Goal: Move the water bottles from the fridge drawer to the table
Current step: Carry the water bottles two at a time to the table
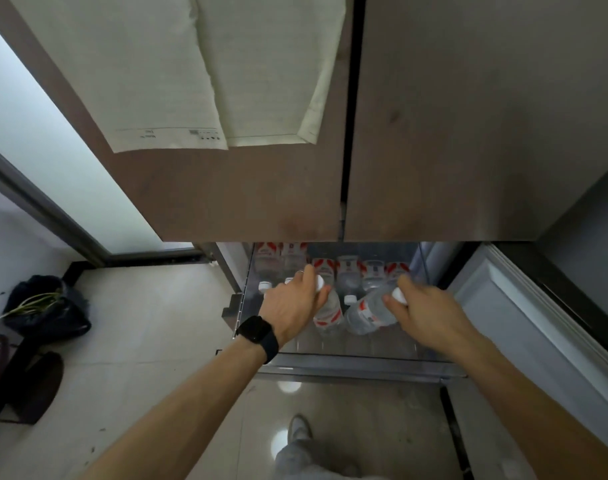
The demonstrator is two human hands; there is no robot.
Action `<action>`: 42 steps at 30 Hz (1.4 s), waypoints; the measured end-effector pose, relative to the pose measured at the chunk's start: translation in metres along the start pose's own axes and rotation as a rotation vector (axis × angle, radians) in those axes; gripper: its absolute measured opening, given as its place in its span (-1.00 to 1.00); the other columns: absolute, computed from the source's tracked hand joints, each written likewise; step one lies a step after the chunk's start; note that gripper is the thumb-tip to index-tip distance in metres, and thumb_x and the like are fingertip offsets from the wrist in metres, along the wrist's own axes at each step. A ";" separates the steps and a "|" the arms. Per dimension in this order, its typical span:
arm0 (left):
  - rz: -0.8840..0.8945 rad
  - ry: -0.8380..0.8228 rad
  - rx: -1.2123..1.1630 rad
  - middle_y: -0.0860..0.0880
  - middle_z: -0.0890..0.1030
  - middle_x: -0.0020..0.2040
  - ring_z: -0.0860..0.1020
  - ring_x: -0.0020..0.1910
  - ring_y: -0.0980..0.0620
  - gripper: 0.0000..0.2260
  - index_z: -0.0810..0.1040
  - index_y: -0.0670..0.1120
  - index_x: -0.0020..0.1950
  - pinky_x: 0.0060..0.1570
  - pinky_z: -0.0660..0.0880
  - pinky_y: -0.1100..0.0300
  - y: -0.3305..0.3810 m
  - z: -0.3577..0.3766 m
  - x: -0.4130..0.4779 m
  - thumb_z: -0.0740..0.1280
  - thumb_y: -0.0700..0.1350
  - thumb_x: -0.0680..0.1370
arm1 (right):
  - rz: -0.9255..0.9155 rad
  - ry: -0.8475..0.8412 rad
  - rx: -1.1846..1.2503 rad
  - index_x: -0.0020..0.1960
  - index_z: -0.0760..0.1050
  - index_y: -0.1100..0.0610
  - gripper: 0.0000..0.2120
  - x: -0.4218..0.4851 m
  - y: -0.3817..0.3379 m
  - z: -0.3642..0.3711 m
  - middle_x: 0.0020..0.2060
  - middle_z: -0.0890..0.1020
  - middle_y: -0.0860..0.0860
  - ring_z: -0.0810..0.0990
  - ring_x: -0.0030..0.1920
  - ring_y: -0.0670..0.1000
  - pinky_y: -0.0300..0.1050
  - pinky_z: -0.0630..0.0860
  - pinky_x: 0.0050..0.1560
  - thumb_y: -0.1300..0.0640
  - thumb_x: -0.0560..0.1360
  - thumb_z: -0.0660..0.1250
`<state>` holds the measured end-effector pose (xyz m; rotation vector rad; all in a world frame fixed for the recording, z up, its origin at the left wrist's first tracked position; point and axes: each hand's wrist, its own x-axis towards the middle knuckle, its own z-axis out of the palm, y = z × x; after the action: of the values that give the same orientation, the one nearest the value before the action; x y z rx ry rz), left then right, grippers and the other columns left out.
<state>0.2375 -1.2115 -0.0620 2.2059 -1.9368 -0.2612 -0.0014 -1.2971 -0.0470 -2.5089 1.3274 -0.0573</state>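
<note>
The left hand (293,303), wearing a square black watch (255,332), is curling its fingers round the white-capped neck of a clear ribbed bottle (330,315). The right hand (423,313) is gripping the cap end of a tilted bottle (366,313) just beside it. Both are leaning inside the transparent fridge drawer (364,356), in front of upright red-labelled bottles (347,271). Matte brown fridge doors (226,195) are hanging above, carrying pale paper sheets (164,81).
</note>
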 end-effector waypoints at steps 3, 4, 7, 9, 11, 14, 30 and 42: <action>0.088 -0.031 0.146 -0.09 0.57 0.07 0.58 -0.17 -0.18 -0.65 0.32 -0.11 0.22 -0.30 0.50 -0.01 0.008 0.006 0.003 0.03 0.16 0.70 | -0.102 -0.050 -0.130 0.12 0.31 0.08 -0.71 0.011 -0.011 -0.001 -0.06 0.59 0.07 0.54 -0.15 0.10 -0.07 0.32 -0.27 -0.14 0.65 0.07; 0.109 -0.051 0.164 -0.09 0.56 0.10 0.59 -0.15 -0.19 -0.64 0.32 -0.11 0.24 -0.30 0.51 0.00 0.008 0.008 0.005 0.02 0.17 0.70 | -0.125 -0.066 -0.149 0.15 0.33 0.09 -0.70 0.015 -0.014 0.002 -0.01 0.60 0.08 0.57 -0.10 0.12 -0.06 0.35 -0.26 -0.14 0.65 0.08; 0.131 -0.134 0.179 -0.10 0.53 0.17 0.60 -0.09 -0.22 -0.62 0.31 -0.09 0.30 -0.26 0.53 -0.01 0.006 0.014 0.008 0.02 0.17 0.70 | -0.122 -0.138 -0.089 0.18 0.32 0.06 -0.72 0.024 -0.018 0.013 0.07 0.59 0.10 0.57 -0.01 0.14 -0.02 0.47 -0.18 -0.12 0.62 0.15; 0.108 -0.144 0.138 -0.10 0.52 0.20 0.59 -0.05 -0.22 -0.62 0.30 -0.08 0.32 -0.19 0.55 -0.06 0.003 0.015 0.008 0.03 0.17 0.70 | -0.097 -0.122 -0.002 0.14 0.33 0.03 -0.74 0.027 -0.017 0.022 0.08 0.58 0.07 0.56 -0.01 0.10 0.00 0.51 -0.13 -0.13 0.60 0.19; 0.105 -0.131 0.090 -0.09 0.53 0.20 0.60 -0.04 -0.19 -0.62 0.31 -0.05 0.33 -0.15 0.57 -0.06 0.000 0.016 0.009 0.05 0.19 0.69 | -0.067 -0.081 0.095 0.06 0.32 0.00 -0.76 0.028 -0.017 0.029 0.02 0.58 0.01 0.55 -0.05 0.03 0.03 0.54 -0.10 -0.15 0.59 0.21; 0.029 -0.121 -0.128 -0.02 0.54 0.14 0.58 -0.05 -0.07 -0.59 0.34 0.03 0.33 -0.12 0.57 -0.01 -0.005 0.025 0.008 0.13 0.27 0.63 | -0.010 -0.053 0.295 0.09 0.34 -0.08 -0.74 0.025 -0.013 0.041 -0.01 0.55 -0.08 0.54 -0.08 -0.07 0.03 0.58 -0.07 -0.22 0.54 0.26; -0.206 -0.200 -0.669 0.17 0.58 0.14 0.57 0.10 0.12 -0.44 0.38 0.12 0.25 0.12 0.56 0.02 -0.005 0.070 0.014 0.57 0.12 0.36 | 0.221 -0.041 0.762 0.24 0.44 -0.18 -0.39 0.032 -0.008 0.099 0.10 0.61 -0.22 0.60 0.09 -0.20 -0.18 0.58 0.02 -0.17 0.25 0.59; -0.285 -0.022 -0.691 0.19 0.61 0.13 0.57 0.13 0.12 -0.41 0.40 0.17 0.24 0.13 0.55 0.09 -0.015 0.045 -0.006 0.61 0.11 0.32 | 0.292 0.036 0.759 0.04 0.43 0.04 -0.60 0.037 -0.034 0.096 -0.21 0.56 -0.14 0.58 -0.14 -0.11 -0.41 0.41 -0.40 0.26 0.34 0.55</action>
<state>0.2389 -1.2046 -0.1096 1.9715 -1.2508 -0.8519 0.0635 -1.2857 -0.1329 -1.6782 1.3415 -0.4514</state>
